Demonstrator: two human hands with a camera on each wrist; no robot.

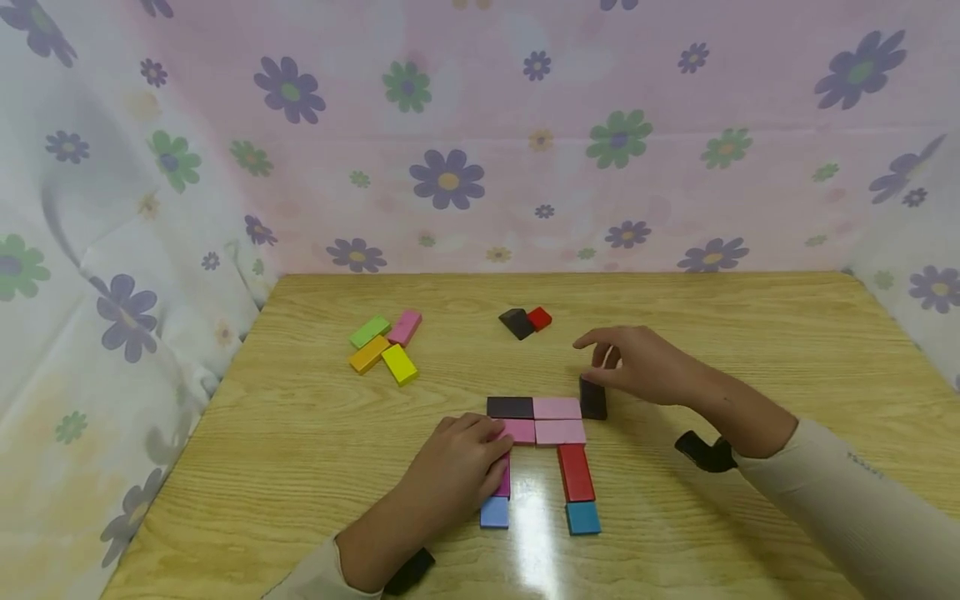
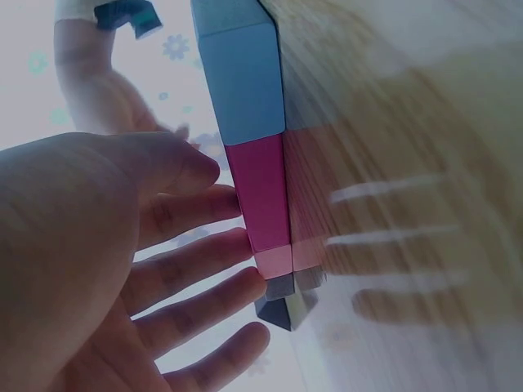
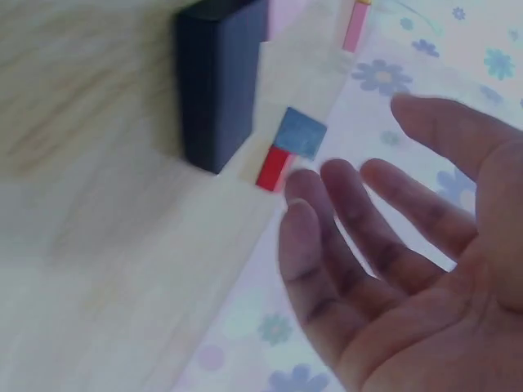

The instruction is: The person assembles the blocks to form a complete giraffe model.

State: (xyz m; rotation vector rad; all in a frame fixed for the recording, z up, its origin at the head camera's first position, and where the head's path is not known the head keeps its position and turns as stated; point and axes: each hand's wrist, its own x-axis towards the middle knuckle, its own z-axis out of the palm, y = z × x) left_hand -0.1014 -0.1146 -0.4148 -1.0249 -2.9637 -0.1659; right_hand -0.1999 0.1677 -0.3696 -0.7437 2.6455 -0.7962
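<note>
In the head view, we see small blocks laid out on the worktop [image 1: 750,333]: a black block [image 1: 510,407] and pink blocks [image 1: 558,432] in two rows, with a magenta block [image 1: 504,483] and a red block [image 1: 576,472] on the near side. The left hand [image 1: 457,467] lies over the left side; the right hand [image 1: 645,364] is at the dark end block [image 1: 593,402], just beside the pink ones. In the left wrist view, we see nearly straight, spread fingers alongside the row, gripping nothing. In the right wrist view, we find loosely bent, parted fingers, holding nothing, the dark end block apart from them.
</note>
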